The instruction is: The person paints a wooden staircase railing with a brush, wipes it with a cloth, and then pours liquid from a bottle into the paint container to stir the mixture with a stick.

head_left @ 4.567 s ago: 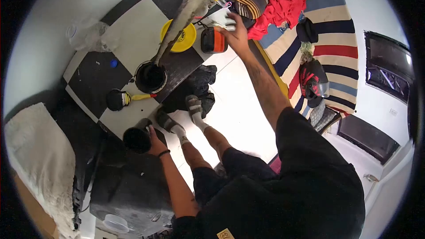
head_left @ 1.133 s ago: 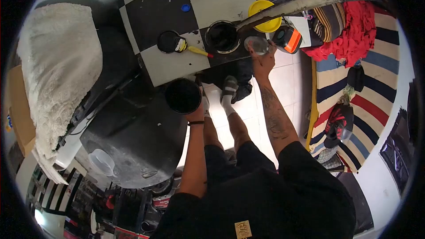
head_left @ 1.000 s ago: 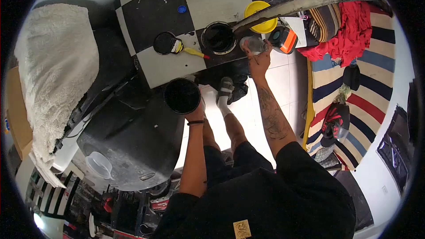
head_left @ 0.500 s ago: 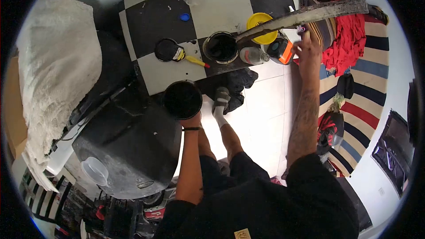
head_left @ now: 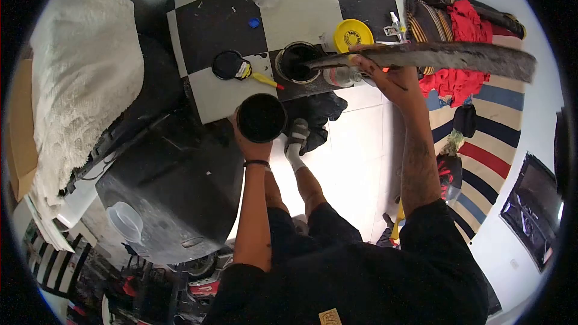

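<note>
My left hand [head_left: 245, 142] is closed round a black cup [head_left: 261, 118] with dark contents, held over the table's front edge. My right hand [head_left: 385, 78] grips a long stained wooden stick [head_left: 445, 57] near its left part. The stick's left end reaches over the rim of an open can [head_left: 296, 62] with dark stuff inside. Beside that can lies a clear plastic bottle [head_left: 341, 76], partly behind the right hand. A yellow lid [head_left: 353, 35] is just beyond the stick. Left of the can are a small black container [head_left: 227, 65] and a brush with a yellow handle [head_left: 264, 79].
A checkered table [head_left: 301, 9] holds a blue cap [head_left: 254, 23] and a spray bottle [head_left: 395, 26]. Red cloth [head_left: 460, 87] lies on a striped couch [head_left: 500, 111] at right. A large black object [head_left: 168, 192] with a clear tub [head_left: 125, 221] stands at left, below white cloth [head_left: 87, 66].
My right hand has moved left from beside the orange and black container and taken hold of the stick, which now lies more level. My left hand has shifted slightly right and up with the cup.
</note>
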Motion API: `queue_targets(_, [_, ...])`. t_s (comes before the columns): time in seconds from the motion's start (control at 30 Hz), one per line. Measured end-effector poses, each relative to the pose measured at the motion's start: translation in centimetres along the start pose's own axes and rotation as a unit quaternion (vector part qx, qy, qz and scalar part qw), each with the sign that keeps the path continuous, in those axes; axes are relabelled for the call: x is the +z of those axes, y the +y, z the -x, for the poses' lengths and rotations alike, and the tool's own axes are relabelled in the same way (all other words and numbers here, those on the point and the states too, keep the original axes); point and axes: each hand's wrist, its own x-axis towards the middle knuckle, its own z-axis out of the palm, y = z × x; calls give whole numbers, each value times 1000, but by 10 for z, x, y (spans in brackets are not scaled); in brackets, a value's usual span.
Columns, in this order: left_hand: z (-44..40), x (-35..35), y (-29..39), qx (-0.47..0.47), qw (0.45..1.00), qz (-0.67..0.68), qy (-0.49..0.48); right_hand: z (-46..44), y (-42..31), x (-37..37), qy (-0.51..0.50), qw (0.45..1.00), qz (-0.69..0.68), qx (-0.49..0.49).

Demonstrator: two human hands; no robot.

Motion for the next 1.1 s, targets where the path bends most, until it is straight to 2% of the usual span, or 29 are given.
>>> queue_targets(0.03, [-7, -4, 4, 43, 993, -110, 7, 5, -6, -2, 14, 1000, 8, -1])
queue_targets(0.1, [-16, -8, 30, 70, 979, -190, 32, 14, -16, -8, 45, 999, 24, -3])
queue_targets(0.13, [-20, -8, 45, 55, 984, -159, 50, 18, -22, -13, 56, 995, 65, -58])
queue_targets(0.17, [-24, -7, 54, 41, 989, -128, 69, 21, -28, -20, 56, 993, 75, -68])
queue_targets(0.27, [-41, -4, 60, 15, 993, -118, 22, 29, -40, -31, 77, 990, 66, -94])
queue_targets(0.37, [-54, 4, 58, 22, 995, -96, 18, 38, -39, -35, 100, 992, -57, -46])
queue_targets(0.47, [-63, 3, 64, 51, 982, -184, 1, 42, -44, -35, 147, 977, -155, 9])
queue_targets(0.57, [-69, 3, 72, 71, 974, -215, -1, 45, -34, -37, 145, 974, -175, 12])
queue_targets(0.67, [-73, 0, 71, 41, 971, -235, -14, 50, -21, -33, 95, 982, -161, 22])
queue_targets(0.77, [-72, -6, 72, 17, 976, -216, -17, 53, -28, -32, 105, 991, -78, 39])
queue_targets(0.8, [-70, -8, 73, 20, 975, -222, -14, 54, -27, -30, 112, 986, -111, 46])
queue_targets(0.9, [-67, -10, 72, 36, 972, -232, -11, 52, -32, -27, 80, 997, -19, 5])
queue_targets(0.93, [-65, -12, 71, 42, 972, -231, -9, 53, -32, -24, 102, 992, -68, 12])
queue_targets(1.03, [-56, -14, 70, 68, 968, -242, 6, 52, -31, -24, 92, 993, -72, -29])
queue_targets(1.07, [-55, -14, 71, 80, 966, -247, 12, 52, -30, -25, 89, 995, -20, -47])
queue_targets(1.1, [-54, -14, 71, 88, 963, -256, 9, 55, -31, -26, 100, 994, -35, -36])
